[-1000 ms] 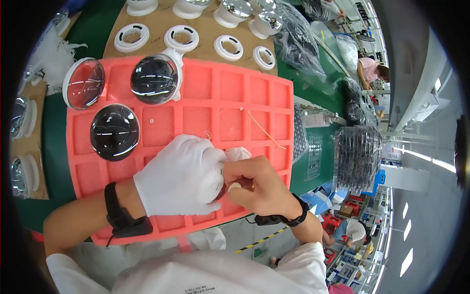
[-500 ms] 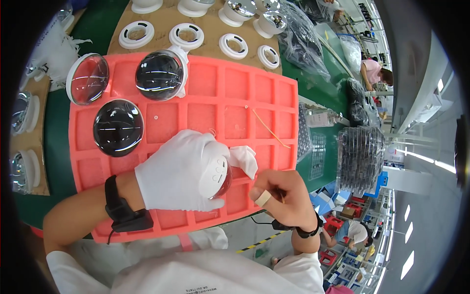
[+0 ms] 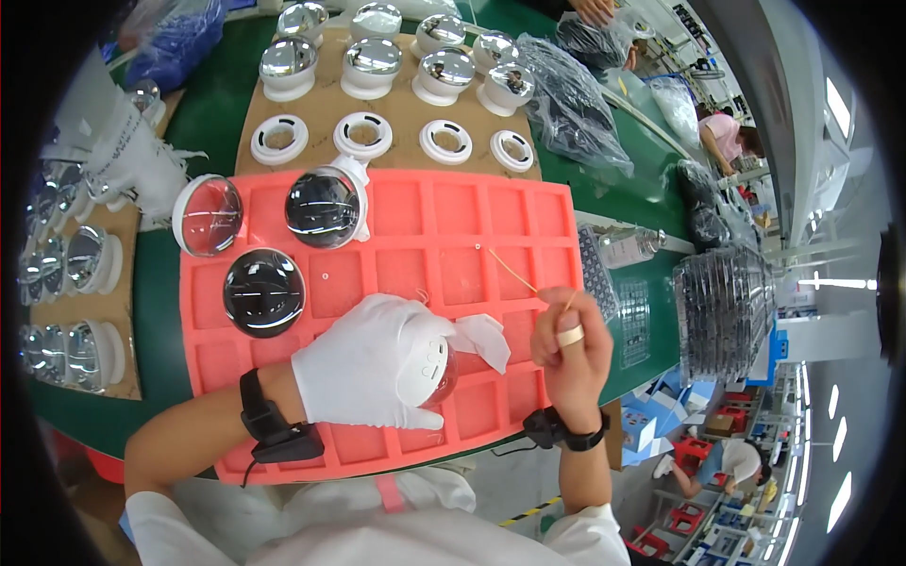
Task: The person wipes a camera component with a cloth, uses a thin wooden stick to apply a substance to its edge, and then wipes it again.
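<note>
My left hand, in a white glove, is closed around a small dome-shaped device. Its round white base, with several small openings, faces right; a clear dome shows red at the edge. A white cloth lies against the fingertips. My bare right hand, with a tan band on one finger, pinches the lower end of a thin yellow strip. The strip's other end reaches over the pink foam tray. Two dark domes and a clear dome sit at the tray's left.
Behind the tray, white rings and mirrored domes on white bases stand on cardboard. More domes are at far left. Plastic bags, a clear bottle and stacked clear trays lie right. Other people work beyond.
My right hand has moved away from beside the dome device and taken hold of the yellow strip, which was lying on the tray. My left hand keeps its grip. The view has shifted.
</note>
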Demonstrator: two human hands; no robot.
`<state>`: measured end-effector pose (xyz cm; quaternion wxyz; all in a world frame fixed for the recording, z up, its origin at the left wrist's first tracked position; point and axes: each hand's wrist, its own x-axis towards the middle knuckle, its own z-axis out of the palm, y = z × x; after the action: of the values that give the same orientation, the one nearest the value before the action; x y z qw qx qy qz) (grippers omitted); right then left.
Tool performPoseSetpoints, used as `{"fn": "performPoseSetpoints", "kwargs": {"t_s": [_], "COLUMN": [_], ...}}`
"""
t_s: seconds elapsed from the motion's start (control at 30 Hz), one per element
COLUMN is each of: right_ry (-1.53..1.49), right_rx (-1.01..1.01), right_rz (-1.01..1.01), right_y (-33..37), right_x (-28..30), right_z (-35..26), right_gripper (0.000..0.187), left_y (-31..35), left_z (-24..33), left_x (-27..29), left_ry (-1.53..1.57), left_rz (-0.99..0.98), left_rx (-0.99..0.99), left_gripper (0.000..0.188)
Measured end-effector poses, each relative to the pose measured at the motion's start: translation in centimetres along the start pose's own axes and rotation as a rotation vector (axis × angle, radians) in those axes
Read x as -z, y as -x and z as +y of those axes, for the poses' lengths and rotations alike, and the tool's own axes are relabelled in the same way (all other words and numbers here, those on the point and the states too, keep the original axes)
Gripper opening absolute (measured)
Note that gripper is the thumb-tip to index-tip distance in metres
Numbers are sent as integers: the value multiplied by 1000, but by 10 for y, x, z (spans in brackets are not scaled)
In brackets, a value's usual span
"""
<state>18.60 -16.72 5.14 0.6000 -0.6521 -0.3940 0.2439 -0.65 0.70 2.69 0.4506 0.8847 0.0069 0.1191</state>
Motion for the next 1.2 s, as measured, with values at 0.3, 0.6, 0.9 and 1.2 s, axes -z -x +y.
{"fn": "performPoseSetpoints", "kwargs": {"t_s": [0.3, 0.6, 0.9, 1.2], "right_ry": [-847, -1314, -1347, -1255], "right_rx": [-175, -425, -364, -177], "right_rz": [-380, -430, -461, -378], "right_y": [-86, -70, -52, -33], "right_x": [-51, -69, -73, -75], "right_z": [-34, 6, 11, 1], "right_gripper": [27, 28, 56, 66], "left_y": [0, -2, 4, -1], "left_z": [28, 1, -7, 10], "left_x": [-1, -24, -22, -26], "left_ry": [-468, 108, 56, -139], "left_rz": [27, 211, 11, 136], "left_rx": [-16, 146, 152, 205], "left_gripper": [68, 53, 59, 35]}}
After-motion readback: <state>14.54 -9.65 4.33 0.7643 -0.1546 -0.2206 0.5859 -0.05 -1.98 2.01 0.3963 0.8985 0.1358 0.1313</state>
